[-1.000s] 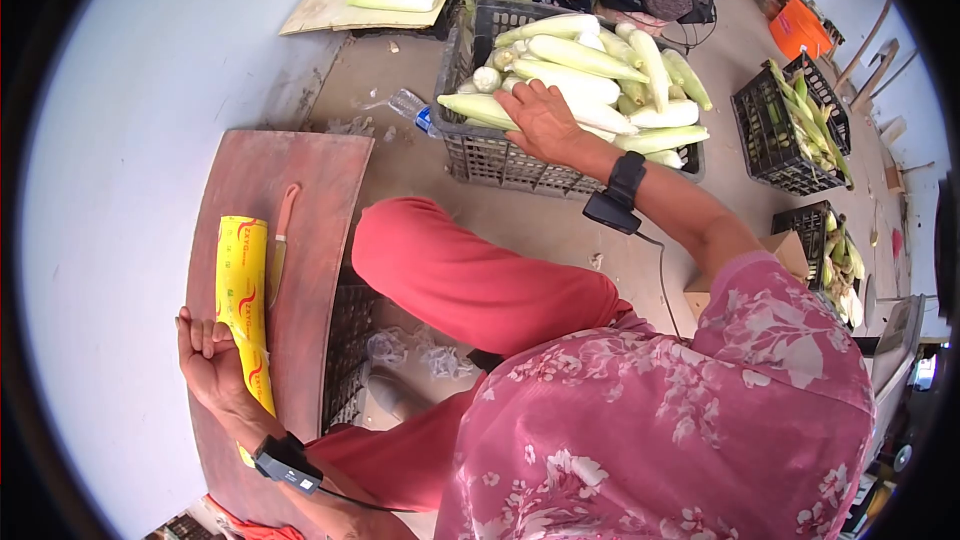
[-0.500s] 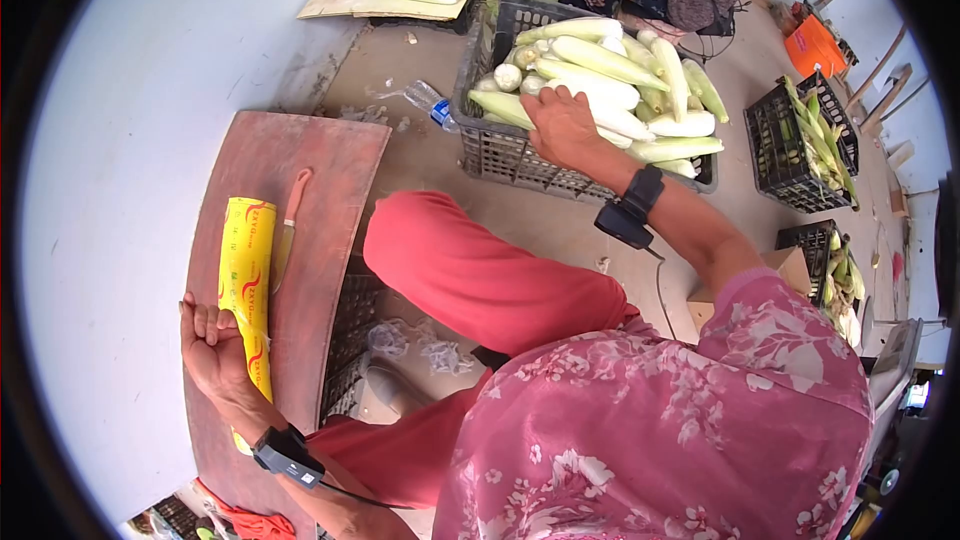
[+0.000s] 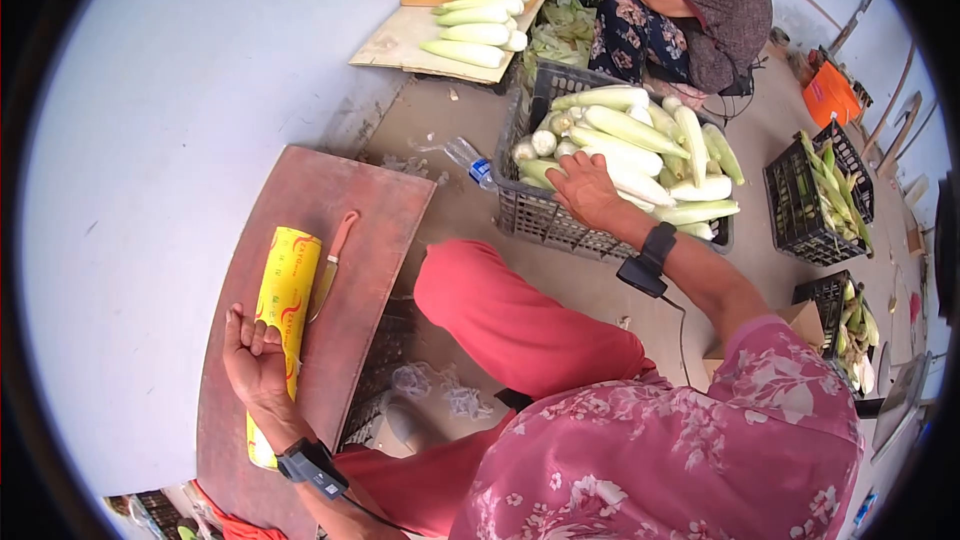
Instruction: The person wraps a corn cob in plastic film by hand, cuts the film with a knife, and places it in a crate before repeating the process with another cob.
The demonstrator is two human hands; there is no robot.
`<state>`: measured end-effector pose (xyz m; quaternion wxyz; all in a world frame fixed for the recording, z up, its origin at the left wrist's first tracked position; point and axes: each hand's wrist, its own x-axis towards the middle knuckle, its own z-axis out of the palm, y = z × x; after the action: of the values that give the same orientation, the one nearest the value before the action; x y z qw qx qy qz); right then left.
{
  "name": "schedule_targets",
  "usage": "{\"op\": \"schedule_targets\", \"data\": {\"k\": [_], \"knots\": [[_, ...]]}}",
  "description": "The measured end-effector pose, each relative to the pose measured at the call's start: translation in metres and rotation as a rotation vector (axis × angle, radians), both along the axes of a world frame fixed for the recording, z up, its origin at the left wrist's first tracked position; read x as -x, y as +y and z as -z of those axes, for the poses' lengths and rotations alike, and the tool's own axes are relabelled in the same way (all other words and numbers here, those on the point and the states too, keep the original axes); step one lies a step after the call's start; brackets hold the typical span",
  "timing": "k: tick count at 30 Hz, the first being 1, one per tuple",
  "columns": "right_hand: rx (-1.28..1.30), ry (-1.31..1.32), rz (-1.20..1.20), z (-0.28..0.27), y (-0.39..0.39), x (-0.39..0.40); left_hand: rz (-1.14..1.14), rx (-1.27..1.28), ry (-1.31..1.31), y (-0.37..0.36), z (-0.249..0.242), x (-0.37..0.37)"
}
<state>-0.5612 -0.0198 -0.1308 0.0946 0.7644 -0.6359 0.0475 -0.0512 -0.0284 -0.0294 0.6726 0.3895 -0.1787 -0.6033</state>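
- Corn ears [image 3: 640, 155], pale and husked, fill the black crate [image 3: 545, 220] on the floor just beyond the person's red-trousered knee [image 3: 500, 310]
- Right hand [image 3: 588, 190] lies on top of the heap at the crate's near edge, fingers spread and curling over one ear; whether it is truly gripped cannot be told from this angle
- Left hand [image 3: 255, 365] rests on the reddish board [image 3: 350, 200], to the left of the crate, fingers loosely bent against the yellow roll of wrap [image 3: 283, 315], touching it but not closed round it
- Knife [image 3: 328, 275] lies flat on the same board, just beside the roll, on the side nearer the crate
- Plastic bottle [image 3: 470, 160] lies on the floor against the crate's left wall
- Another person [image 3: 690, 10] sits behind the crate, with more ears laid out on a pale board [image 3: 400, 35] to its far left
- Judged from the pose, the step in hand is picking an ear out of the crate; the next move would call for a firm close on one ear and a lift clear of its neighbours, across the knee to the board
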Motion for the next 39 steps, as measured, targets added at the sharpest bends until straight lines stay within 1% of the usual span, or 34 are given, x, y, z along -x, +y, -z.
{"op": "schedule_targets", "data": {"k": [2, 5, 8, 11, 13, 15, 18, 20, 21, 22, 23, 27, 28, 30, 34, 37, 39], "knots": [[-0.094, -0.066, 0.02, -0.01, 0.0, -0.001, 0.028, 0.026, -0.021, 0.004, -0.002, 0.001], [-0.031, -0.17, 0.0, -0.018, -0.002, -0.004, 0.076, 0.074, -0.036, 0.011, -0.005, 0.003], [-0.111, -0.37, -0.014, -0.059, -0.009, -0.028, 0.006, 0.054, -0.059, 0.021, -0.016, 0.005], [-0.487, -1.099, -0.304, -0.117, -0.019, -0.069, 0.006, 0.104, -0.052, 0.027, -0.011, -0.017], [-0.568, -1.41, -0.697, -0.166, -0.002, -0.114, -0.012, 0.125, -0.026, 0.031, -0.01, -0.031], [-0.685, -1.558, -1.086, -0.195, 0.013, -0.159, -0.065, 0.133, -0.005, 0.045, -0.011, -0.044], [-0.874, -1.608, -1.501, -0.213, 0.041, -0.214, -0.15, 0.161, 0.022, 0.061, -0.019, -0.063], [-0.97, -1.607, -1.706, -0.215, 0.062, -0.241, -0.219, 0.165, 0.052, 0.071, -0.025, -0.072], [-1.005, -1.609, -1.791, -0.214, 0.073, -0.253, -0.216, 0.189, 0.075, 0.075, -0.021, -0.083], [-1.029, -1.608, -1.845, -0.212, 0.082, -0.261, -0.156, 0.244, 0.049, 0.081, -0.018, -0.094], [-1.049, -1.609, -1.887, -0.211, 0.089, -0.269, -0.155, 0.25, 0.048, 0.085, -0.014, -0.102], [-1.113, -1.624, -1.996, -0.205, 0.107, -0.289, -0.212, 0.231, 0.015, 0.098, -0.016, -0.11], [-1.117, -1.633, -2.008, -0.205, 0.109, -0.292, -0.195, 0.24, 0.015, 0.1, -0.016, -0.113], [-1.123, -1.635, -2.013, -0.202, 0.112, -0.296, -0.158, 0.256, 0.022, 0.103, -0.013, -0.118], [-1.132, -1.635, -2.033, -0.199, 0.114, -0.303, -0.203, 0.238, 0.008, 0.108, -0.015, -0.117], [-1.134, -1.635, -2.047, -0.196, 0.111, -0.304, -0.154, 0.284, 0.018, 0.109, -0.01, -0.121], [-1.132, -1.642, -2.06, -0.194, 0.112, -0.304, -0.178, 0.262, 0.015, 0.108, -0.01, -0.12]]}}
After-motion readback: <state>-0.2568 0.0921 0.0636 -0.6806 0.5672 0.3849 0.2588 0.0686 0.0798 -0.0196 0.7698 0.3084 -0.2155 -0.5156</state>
